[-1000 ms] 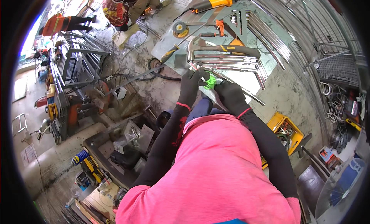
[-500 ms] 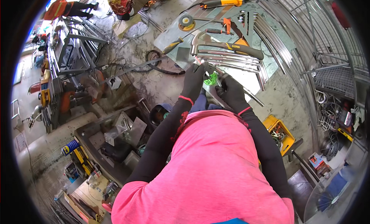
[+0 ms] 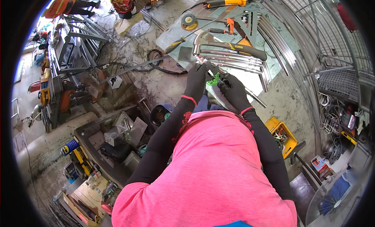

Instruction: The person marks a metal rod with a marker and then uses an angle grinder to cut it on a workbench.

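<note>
Both my hands wear black gloves with red cuffs and are close together in front of my body. My left hand [image 3: 196, 79] has its fingers closed round a small bright green thing [image 3: 213, 80] with a slim white part; its kind is too small to tell. On its right side, my right hand [image 3: 235, 91] has its fingertips pinched together, touching or just beside the green piece; what they hold is partly hidden. A claw hammer [image 3: 242, 49] with a dark and yellow handle lies just beyond my hands, beside several shiny metal tubes [image 3: 234, 62].
A yellow angle grinder [image 3: 226, 0], a clamp with orange ends [image 3: 230, 26] and a screwdriver [image 3: 174, 45] lie on the sheet ahead. A yellow crate [image 3: 289, 143] stands at my right, a dark bin [image 3: 88, 130] at left. Two people [image 3: 124, 3] are at the far left.
My right fingers have shifted slightly and sit closer to the green thing, which has turned a little. My left hand stays in nearly the same place. The sparks by the far person look brighter.
</note>
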A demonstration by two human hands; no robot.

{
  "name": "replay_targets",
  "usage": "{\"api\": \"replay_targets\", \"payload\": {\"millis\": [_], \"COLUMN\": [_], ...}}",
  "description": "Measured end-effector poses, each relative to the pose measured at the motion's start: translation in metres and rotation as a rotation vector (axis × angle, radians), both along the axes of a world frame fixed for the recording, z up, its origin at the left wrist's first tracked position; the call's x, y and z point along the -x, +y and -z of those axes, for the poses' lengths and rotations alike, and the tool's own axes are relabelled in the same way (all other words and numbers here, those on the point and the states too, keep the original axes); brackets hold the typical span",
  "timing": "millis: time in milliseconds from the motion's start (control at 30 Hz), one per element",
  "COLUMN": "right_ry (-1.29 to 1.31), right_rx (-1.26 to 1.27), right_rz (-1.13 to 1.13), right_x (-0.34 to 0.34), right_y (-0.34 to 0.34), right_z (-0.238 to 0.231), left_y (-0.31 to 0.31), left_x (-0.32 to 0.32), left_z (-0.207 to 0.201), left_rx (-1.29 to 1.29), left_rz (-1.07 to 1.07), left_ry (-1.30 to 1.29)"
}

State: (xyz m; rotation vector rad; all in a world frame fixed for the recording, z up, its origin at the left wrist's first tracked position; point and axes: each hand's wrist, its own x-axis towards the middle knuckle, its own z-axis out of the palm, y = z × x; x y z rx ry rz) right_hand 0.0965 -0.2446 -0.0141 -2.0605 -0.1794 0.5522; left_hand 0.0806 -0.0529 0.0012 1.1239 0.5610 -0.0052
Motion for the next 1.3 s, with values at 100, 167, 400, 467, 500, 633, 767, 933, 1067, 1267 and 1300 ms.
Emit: {"api": "replay_targets", "payload": {"millis": [100,167,400,467,500,633,767,933,1067,1267,1300], "right_ry": [-0.066,-0.127,-0.248,-0.262,-0.247,-0.181,-0.155,-0.224,-0.126,-0.277,-0.349], "right_rx": [0.003,0.012,0.130,0.146,0.153,0.177,0.160,0.118,0.069,0.317,0.374], "right_rz": [-0.028,-0.032,-0.086,-0.102,-0.104,-0.103,-0.078,-0.111,-0.040,0.105,0.103], "right_x": [-0.001,-0.002,-0.014,-0.016,-0.017,-0.026,-0.027,-0.035,-0.070,-0.158,-0.173], "right_y": [0.005,0.006,0.012,0.017,0.018,0.023,0.029,0.015,-0.022,-0.071,-0.084], "right_z": [0.001,0.007,-0.005,-0.012,-0.015,-0.021,-0.020,-0.020,-0.010,-0.026,-0.024], "left_y": [0.000,-0.001,-0.006,-0.007,-0.008,-0.015,-0.021,-0.005,0.022,0.048,0.051], "left_x": [-0.001,-0.002,-0.007,-0.007,-0.007,-0.010,-0.002,-0.012,-0.023,-0.046,-0.056], "left_z": [0.008,0.013,0.016,0.024,0.026,0.021,0.018,0.001,-0.023,-0.024,-0.032], "left_rx": [0.002,0.017,0.007,0.000,-0.003,0.002,-0.087,-0.152,-0.402,-0.589,-0.678], "left_rz": [-0.023,-0.026,-0.075,-0.092,-0.098,-0.083,-0.098,0.062,0.273,0.383,0.437], "left_ry": [0.083,0.056,0.047,0.048,0.049,0.049,0.065,0.085,0.090,0.024,0.029]}}
